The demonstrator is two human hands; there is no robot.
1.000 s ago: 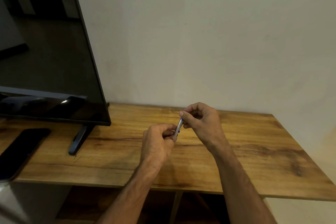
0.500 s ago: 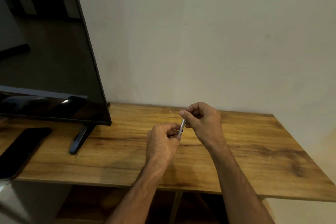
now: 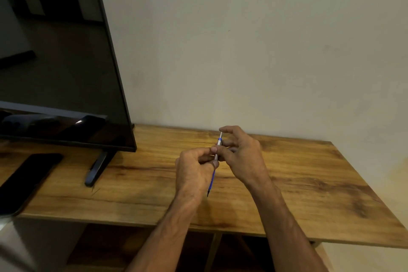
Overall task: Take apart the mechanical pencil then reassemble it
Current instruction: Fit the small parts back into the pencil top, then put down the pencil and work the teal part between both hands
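A thin mechanical pencil (image 3: 218,146) with a silver upper barrel and a blue lower part is held upright, slightly tilted, above the wooden table (image 3: 309,183). My left hand (image 3: 194,172) pinches its middle between thumb and forefinger, and the blue lower end with the dark tip (image 3: 208,193) sticks out below that hand. My right hand (image 3: 240,154) holds the top end with thumb and forefinger at the silver cap, its other fingers curled behind the barrel.
A dark television screen (image 3: 55,73) stands at the left on a black foot (image 3: 97,168). A black phone (image 3: 26,181) lies flat at the table's left front. A bare wall runs behind the table; the table's front edge is close below my forearms.
The pencil now shows much longer: its blue lower part and tip have come out below my left hand, and my right fingers have shifted up to its top end.
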